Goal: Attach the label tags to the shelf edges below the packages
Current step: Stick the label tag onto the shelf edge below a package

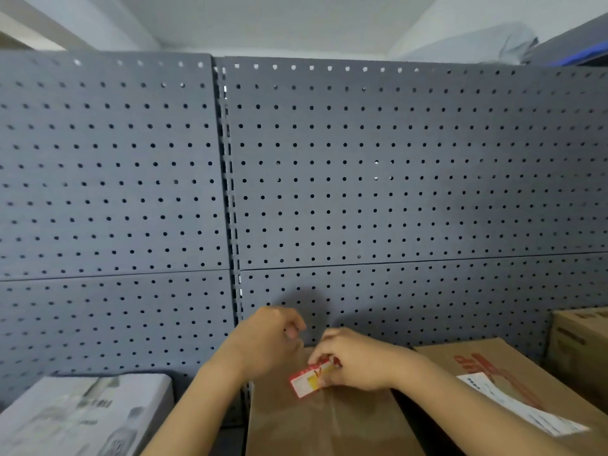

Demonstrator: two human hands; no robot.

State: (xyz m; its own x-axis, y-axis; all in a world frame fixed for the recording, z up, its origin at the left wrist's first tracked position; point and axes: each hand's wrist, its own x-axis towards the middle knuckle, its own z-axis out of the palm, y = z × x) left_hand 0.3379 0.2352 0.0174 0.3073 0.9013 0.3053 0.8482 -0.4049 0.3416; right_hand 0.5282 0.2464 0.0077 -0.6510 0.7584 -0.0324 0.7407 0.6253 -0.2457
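Note:
Both hands are raised together at the bottom centre, above a plain brown cardboard package (329,419). My right hand (358,360) grips a small stack of red, white and yellow label tags (312,378), tilted down to the left. My left hand (269,337) hovers just left of it with fingers curled and pinched; whether anything lies between them I cannot tell. The shelf edge is out of view below the frame.
A grey pegboard back panel (362,192) fills the view. A grey-white package (82,416) lies at lower left. To the right sits a brown box with red print and a shipping label (513,380), and another brown box (582,343) at far right.

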